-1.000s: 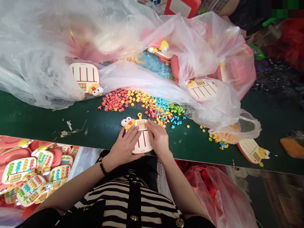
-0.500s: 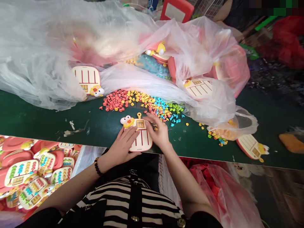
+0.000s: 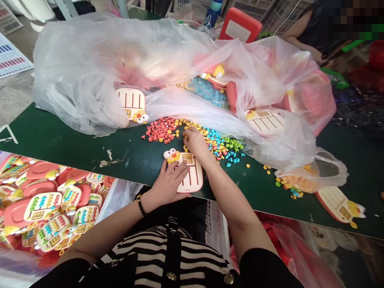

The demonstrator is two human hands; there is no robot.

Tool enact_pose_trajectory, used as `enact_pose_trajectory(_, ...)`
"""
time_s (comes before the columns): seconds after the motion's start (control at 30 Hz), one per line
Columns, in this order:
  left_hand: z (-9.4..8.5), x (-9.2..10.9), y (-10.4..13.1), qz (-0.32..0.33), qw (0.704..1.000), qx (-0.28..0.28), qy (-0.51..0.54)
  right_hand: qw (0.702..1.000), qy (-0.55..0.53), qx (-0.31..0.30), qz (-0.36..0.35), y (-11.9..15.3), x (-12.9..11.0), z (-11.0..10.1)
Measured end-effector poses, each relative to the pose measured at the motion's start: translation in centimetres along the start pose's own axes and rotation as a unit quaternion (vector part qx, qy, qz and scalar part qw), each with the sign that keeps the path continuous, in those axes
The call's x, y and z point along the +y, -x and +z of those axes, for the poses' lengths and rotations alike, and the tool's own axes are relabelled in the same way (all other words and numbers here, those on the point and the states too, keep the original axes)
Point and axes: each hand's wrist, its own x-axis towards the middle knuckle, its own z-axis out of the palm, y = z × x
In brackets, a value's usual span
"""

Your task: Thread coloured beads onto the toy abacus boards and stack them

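Board [image 3: 195, 182] with a goggle-eyed yellow head lies flat on the green surface [image 3: 135, 160], close to its near edge. From eight o'clock the left hand [image 3: 169, 182] reaches onto it, fingers spread loosely over its left half, not closed around it. At twelve o'clock from the board the right hand [image 3: 195, 142] dips to the loose pieces, fingers bent; whether they grasp one I cannot tell, as the hand hides that spot. Red pieces [image 3: 160, 130] lie toward eleven, blue pieces [image 3: 217, 138] toward one, green pieces [image 3: 235, 144] toward two. Behind them a cloudy plastic bag [image 3: 72, 76] crowds the surface from ten to two, partly covering a second board [image 3: 133, 100] near eleven and veiling a third board [image 3: 267, 123] at two. A fourth board [image 3: 331, 202] sits well apart at three. Between eight and nine, filled boards [image 3: 43, 206] are heaped below the surface. Toward one, beyond the bag, shows another person's arm [image 3: 300, 34].
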Motion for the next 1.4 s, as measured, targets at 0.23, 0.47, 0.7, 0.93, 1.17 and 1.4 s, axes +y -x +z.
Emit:
enact_pose_trajectory(0.23, 0.1, -0.2, 0.4, 0.005, 1.000, -0.004, 0.018, 0.982, -0.149, 0.102, 0.047, 8.4, 1.8, -4.2)
enact_pose_trajectory(0.47, -0.4, -1.1, -0.5, 0.061, 0.994, -0.056, 0.065, 0.972, -0.042, 0.189, 0.132, 14.2, 4.2, -2.6)
enact_pose_trajectory(0.7, -0.5, -1.2, -0.9, 0.067, 0.993, -0.070, 0.069, 0.974, -0.022, 0.212, 0.080, 12.5, 2.4, -1.3)
enact_pose_trajectory(0.93, 0.1, -1.0, -0.7, 0.053, 0.996, -0.025, 0.071, 0.986, 0.070, 0.139, 0.053, 13.4, 0.3, 0.4)
enact_pose_trajectory(1.17, 0.0, -0.9, -0.6, 0.060, 0.992, -0.005, 0.112, 0.987, 0.083, 0.109, 0.083, 16.9, -3.4, 1.9)
enact_pose_trajectory(1.4, 0.4, -1.7, -0.2, 0.055, 0.986, 0.047, 0.149, 0.999, -0.030, 0.024, -0.026, 15.7, -3.2, 0.0)
